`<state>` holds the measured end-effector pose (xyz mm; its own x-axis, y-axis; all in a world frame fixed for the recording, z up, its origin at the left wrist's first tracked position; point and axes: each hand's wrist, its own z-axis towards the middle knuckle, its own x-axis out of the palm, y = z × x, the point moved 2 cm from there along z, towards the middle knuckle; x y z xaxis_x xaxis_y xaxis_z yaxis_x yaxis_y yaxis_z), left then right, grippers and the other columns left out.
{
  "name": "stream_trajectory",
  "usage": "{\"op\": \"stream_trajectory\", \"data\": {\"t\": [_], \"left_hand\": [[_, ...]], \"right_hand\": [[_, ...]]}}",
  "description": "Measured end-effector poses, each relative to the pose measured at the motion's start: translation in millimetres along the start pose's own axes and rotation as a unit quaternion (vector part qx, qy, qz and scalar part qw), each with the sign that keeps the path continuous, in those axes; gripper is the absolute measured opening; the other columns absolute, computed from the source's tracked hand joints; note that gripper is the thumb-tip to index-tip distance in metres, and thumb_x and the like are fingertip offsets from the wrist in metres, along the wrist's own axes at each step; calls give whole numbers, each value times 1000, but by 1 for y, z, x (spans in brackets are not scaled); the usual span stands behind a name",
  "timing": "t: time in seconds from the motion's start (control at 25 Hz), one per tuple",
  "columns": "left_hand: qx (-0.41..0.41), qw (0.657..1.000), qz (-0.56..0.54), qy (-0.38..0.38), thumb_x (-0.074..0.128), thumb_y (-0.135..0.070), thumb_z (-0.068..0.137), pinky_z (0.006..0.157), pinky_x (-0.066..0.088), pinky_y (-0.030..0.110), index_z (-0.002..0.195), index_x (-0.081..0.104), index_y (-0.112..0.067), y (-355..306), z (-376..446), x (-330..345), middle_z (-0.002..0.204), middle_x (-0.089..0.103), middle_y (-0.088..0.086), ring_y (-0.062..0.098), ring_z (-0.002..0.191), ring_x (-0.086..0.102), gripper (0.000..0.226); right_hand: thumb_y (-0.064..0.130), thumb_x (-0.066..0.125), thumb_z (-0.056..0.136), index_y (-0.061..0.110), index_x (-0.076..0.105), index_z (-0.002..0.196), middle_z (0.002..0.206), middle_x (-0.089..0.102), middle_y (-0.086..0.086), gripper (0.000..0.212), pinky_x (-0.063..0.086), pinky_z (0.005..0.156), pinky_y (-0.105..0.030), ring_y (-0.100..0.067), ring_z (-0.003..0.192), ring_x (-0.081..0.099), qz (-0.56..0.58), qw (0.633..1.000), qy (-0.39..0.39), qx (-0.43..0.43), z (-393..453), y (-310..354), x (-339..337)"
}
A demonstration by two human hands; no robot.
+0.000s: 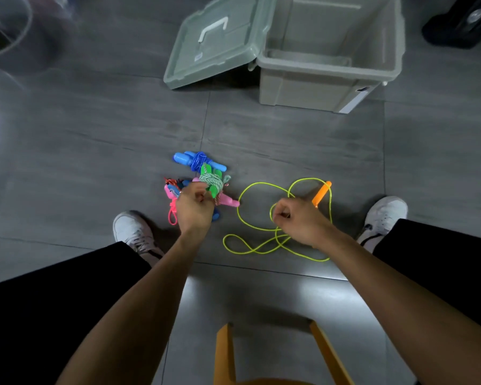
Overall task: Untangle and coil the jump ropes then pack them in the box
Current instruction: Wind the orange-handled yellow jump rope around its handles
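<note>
The right hand (295,220) pinches the yellow rope (261,245), whose loops lie loose below and left; the left hand (195,204) grips the green-handled bundle (213,182).

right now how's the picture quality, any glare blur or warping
Head view: dim overall, with a bright glare patch on the floor tiles near the stool; the top-left corner is smeared and hazy; wide-angle bending bows the box and tile lines; both hands and ropes look reasonably sharp.
</note>
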<state>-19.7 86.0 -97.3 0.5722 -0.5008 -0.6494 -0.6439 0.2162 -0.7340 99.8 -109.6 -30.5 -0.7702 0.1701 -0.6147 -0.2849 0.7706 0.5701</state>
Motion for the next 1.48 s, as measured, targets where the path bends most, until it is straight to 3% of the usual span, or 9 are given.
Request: {"op": "stream_trajectory", "data": {"t": [0.08,0.28,0.4,0.68,0.88,1.0,1.12,1.32,1.48], "left_hand": [[39,992,-65,104,61,2,82,69,46,14,89,68,-4,-21,-23,12,79,71,3,-4,59,55,11],[47,965,-51,254,67,-3,81,73,48,13,88,72,-10,-44,-68,76,85,73,8,-10,65,60,11],[59,948,29,311,67,-5,83,79,49,23,90,73,-10,-49,-93,119,91,74,9,11,81,67,10],[133,932,182,285,65,-28,85,82,51,36,106,68,-18,-79,-86,202,107,71,6,27,103,64,23],[60,906,307,285,66,-41,81,76,51,38,99,67,-17,-89,-74,239,105,68,9,32,101,63,30],[66,906,308,283,65,-38,81,80,53,40,99,68,-16,-101,-70,226,105,68,9,33,103,63,29],[172,893,311,278,65,-37,80,81,52,39,104,68,-22,-118,-75,172,102,70,8,32,101,63,28],[315,891,188,268,66,-35,72,83,51,39,102,72,-27,-143,-95,52,98,71,1,27,97,62,32],[289,910,91,283,69,-37,71,82,53,35,102,71,-28,-155,-113,-17,94,70,-6,16,91,63,33]], "right_hand": [[14,60,86,15,65,83,90,69,-3,6,46,74,-25,-19,88,63,8,1000,-3,4,-15,-16,-1],[15,62,84,18,66,82,87,70,-1,5,43,67,-23,-15,82,63,14,996,-41,79,-60,-90,-24],[12,62,82,17,66,80,83,69,-1,6,48,76,-29,-17,83,64,50,989,-85,110,-83,-136,-37],[11,61,81,10,65,82,77,67,-3,3,49,71,-34,-20,76,62,128,979,-118,102,-93,-179,-35],[9,61,81,7,65,82,73,62,1,4,46,67,-28,-16,70,58,161,973,-142,87,-82,-178,-50],[11,60,81,10,65,81,72,62,0,5,48,68,-29,-18,72,60,156,973,-141,99,-76,-176,-55],[10,58,82,10,64,87,85,67,-6,8,50,73,-37,-26,83,63,109,979,-159,71,-73,-160,-58],[24,64,84,21,54,127,125,51,-2,44,49,85,-43,-25,117,47,-25,990,-128,-61,-79,-103,-52],[36,63,83,26,60,120,114,60,0,39,51,84,-42,-23,107,56,-37,986,-103,-128,-91,-62,-42]]}}
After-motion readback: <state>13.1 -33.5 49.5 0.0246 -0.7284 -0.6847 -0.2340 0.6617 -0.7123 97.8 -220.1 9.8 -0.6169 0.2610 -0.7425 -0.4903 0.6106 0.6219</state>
